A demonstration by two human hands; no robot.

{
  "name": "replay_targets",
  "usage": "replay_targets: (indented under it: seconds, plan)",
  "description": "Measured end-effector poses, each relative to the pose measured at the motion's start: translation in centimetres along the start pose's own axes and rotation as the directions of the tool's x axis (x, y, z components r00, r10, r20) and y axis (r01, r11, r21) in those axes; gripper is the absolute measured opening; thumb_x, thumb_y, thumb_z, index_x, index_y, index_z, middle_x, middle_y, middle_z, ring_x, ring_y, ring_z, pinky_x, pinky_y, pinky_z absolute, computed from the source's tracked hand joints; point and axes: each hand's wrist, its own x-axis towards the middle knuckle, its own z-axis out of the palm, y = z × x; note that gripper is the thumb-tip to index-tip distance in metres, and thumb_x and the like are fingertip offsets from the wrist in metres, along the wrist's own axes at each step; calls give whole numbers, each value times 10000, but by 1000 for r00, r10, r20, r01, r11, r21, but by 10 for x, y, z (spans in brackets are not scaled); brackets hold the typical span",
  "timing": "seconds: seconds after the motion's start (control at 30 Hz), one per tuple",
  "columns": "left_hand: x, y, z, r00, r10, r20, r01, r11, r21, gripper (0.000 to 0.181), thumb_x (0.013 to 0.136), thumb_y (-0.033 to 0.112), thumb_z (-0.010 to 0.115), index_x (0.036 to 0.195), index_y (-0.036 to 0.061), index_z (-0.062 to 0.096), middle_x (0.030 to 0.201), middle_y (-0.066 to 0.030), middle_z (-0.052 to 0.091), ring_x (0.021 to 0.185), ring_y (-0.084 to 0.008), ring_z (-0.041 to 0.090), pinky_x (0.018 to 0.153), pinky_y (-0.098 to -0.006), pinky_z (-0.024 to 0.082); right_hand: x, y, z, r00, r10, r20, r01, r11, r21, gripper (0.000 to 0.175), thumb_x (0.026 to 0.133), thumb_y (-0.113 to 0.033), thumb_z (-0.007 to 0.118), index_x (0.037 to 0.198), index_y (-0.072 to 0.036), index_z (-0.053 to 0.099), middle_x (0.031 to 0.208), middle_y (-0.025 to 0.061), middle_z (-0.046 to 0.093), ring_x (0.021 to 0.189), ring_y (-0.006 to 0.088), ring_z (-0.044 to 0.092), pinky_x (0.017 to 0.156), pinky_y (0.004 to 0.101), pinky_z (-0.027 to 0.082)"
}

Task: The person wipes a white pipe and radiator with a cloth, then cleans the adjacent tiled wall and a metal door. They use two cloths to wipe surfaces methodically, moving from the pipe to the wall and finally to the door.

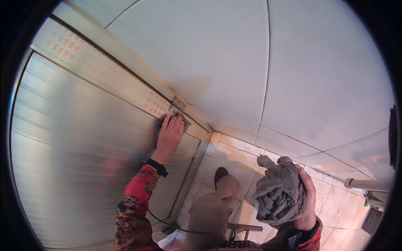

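Note:
Near the middle, my left hand presses a grey cloth flat against the frame of a ribbed metal door, just below a metal hinge. Its fingers lie over the cloth, which sticks out past their tips. At lower right, my right hand grips a bunched grey-brown cloth, held in front of the floor and away from the door. The door frame carries strips of protective film with red writing.
White wall tiles meet the door frame at a corner. Below is a tiled floor with my shoe on it. A small wooden stool stands near my leg. A black cable crosses in front of me. A pale pipe lies at right.

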Motion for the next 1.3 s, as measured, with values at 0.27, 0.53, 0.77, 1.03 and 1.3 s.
replay_targets:
  seconds: [0.27, 0.53, 0.77, 1.03, 1.3]
  plan:
    - [-6, 44, -10, 888, -324, 325, 459, 600, -655, 377, 872, 145, 658, 1193, -28, 560, 1157, -122, 617, 1111, -224, 567, 1007, -397, 429, 14, 9, -4, 999, -21, -37, 19, 999, -32, 400, 994, -295, 526, 1184, 54, 572, 1090, 149, 665, 964, 218, 660, 885, 340, 535]
    - [22, 80, -74, 592, -133, 795, 472, -743, -475, 395, 1011, 297, 558, 1276, 5, 541, 1156, -45, 633, 1021, -123, 599, 872, -294, 503, 26, 17, -14, 997, -78, -24, 74, 990, -121, 277, 981, -181, 538, 1160, 22, 597, 1058, 119, 677, 928, 190, 674, 833, 322, 555]
    - [49, 104, -143, 679, 150, 718, 291, -954, -77, 514, 1039, 425, 432, 1345, 22, 520, 1281, -83, 608, 1155, -210, 597, 1008, -363, 481, 27, 17, -12, 992, -97, 81, 109, 980, -165, 262, 972, -130, 521, 1171, 19, 605, 1063, 94, 679, 938, 169, 668, 840, 310, 549]
    - [65, 155, -193, 766, 269, 584, 366, -929, -52, 562, 1038, 468, 390, 1407, 53, 473, 1363, -106, 563, 1210, -232, 574, 1065, -406, 445, 31, 14, -11, 988, -120, 92, 127, 990, -66, 357, 1001, -258, 511, 1205, 22, 601, 1102, 82, 656, 1012, 154, 624, 915, 312, 501]
    - [68, 186, -169, 726, 337, 600, 271, -941, 200, 530, 1037, 435, 414, 1429, 80, 457, 1408, -97, 529, 1263, -226, 534, 1092, -402, 409, 34, 20, -17, 963, -248, 102, 267, 922, -281, 473, 1016, -364, 519, 1283, 25, 556, 1231, 101, 606, 1130, 166, 560, 1000, 299, 427]
